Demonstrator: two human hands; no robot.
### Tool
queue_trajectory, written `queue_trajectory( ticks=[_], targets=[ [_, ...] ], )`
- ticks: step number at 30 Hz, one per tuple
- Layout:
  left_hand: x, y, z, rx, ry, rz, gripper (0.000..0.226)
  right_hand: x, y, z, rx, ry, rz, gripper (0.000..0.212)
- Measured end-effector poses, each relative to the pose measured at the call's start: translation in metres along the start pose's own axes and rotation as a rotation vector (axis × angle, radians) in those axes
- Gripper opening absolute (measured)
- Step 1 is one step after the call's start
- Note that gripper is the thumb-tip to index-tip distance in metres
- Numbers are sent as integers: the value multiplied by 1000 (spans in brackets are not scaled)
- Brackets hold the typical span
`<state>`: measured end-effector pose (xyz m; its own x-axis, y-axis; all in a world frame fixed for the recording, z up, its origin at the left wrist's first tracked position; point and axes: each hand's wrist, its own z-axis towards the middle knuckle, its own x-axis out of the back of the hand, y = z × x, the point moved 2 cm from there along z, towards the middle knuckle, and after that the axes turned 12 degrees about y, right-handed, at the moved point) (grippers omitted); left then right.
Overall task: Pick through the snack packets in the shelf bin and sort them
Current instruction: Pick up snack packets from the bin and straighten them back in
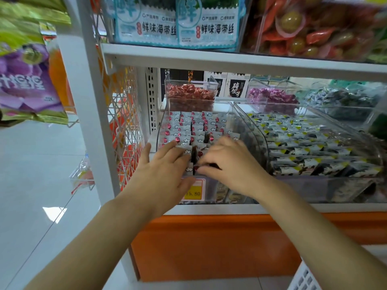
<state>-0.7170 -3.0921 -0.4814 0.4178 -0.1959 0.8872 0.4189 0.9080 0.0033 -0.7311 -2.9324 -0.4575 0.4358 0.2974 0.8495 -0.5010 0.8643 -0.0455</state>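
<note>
A clear plastic shelf bin (225,113) holds several small silver snack packets (189,127) with red dots, standing in rows. My left hand (165,168) lies flat over the front left rows, fingers spread, pressing on the packets. My right hand (230,162) reaches in at the front right of the same bin, its thumb and fingers pinched on a dark packet (213,165) near the bin's front wall. The packets under both hands are hidden.
A second clear bin (261,132) of yellow-tipped packets stands to the right. Smaller bins of red (189,92) and purple candies (272,96) sit behind. A yellow price tag (194,192) is on the bin front. The upper shelf edge (230,59) hangs close above.
</note>
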Motion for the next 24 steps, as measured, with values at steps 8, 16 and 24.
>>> queue_trajectory(
  ticks=[8,16,24],
  targets=[
    [2,1,0,17,-9,-49,60,10,25,24,-144,179,145,18],
    [7,2,2,48,91,-147,55,-4,18,33,-44,93,7,12],
    [25,5,6,183,403,-354,41,47,35,0,-418,682,554,9]
  ],
)
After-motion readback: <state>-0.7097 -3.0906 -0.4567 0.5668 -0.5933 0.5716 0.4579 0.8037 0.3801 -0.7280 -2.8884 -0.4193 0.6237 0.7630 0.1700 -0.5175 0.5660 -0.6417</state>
